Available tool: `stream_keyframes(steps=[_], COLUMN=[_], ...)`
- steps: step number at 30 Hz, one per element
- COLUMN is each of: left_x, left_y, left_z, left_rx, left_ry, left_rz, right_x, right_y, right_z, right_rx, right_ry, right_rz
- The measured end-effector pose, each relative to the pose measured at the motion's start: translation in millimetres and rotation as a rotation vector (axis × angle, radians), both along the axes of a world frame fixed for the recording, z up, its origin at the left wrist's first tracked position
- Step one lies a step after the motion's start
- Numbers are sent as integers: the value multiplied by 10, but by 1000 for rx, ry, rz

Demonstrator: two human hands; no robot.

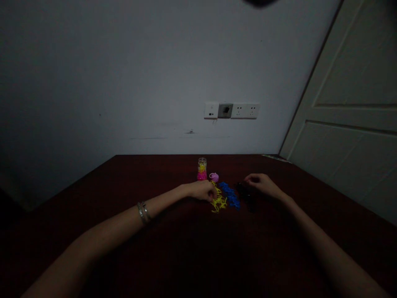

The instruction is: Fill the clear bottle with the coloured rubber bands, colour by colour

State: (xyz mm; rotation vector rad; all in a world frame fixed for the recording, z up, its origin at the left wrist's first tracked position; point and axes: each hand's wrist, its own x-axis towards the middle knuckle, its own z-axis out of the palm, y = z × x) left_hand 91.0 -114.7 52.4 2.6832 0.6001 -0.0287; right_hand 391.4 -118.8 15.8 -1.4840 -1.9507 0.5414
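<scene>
My left hand [204,191] is closed at the left edge of a loose pile of small yellow pieces [219,202]; what its fingertips hold, if anything, is too small to name. Just right of the yellow pile lies a pile of blue pieces [230,195]. Beside that is a dark pile [244,192], hard to make out against the table. My right hand [262,183] rests at its right side, thumb and fingers curled together; anything between them is too small to see. Behind my left hand stands an open clear jar [202,169] with yellow above pink pieces. A pink lid [214,177] lies beside it.
The dark red table [155,169] reaches back to a grey wall [139,82] with switches and sockets [245,111]. A pale panelled door [347,107] stands at the right. A thin light strip [276,158] lies along the table's back right edge.
</scene>
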Motion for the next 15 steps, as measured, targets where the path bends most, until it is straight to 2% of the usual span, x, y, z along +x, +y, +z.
stream_keyframes(steps=[9,12,15], left_x=[-56,-103,-163], left_y=[49,66,96], left_z=[-2,150,438], left_rx=[20,28,84], left_ry=[-57,-65,-85], left_rz=[-8,-12,6], right_x=[11,5,4], right_y=[32,32,37], right_z=[-26,-17,-15], right_rx=[10,33,43], right_ry=[-15,-27,-25], right_rz=[17,12,1])
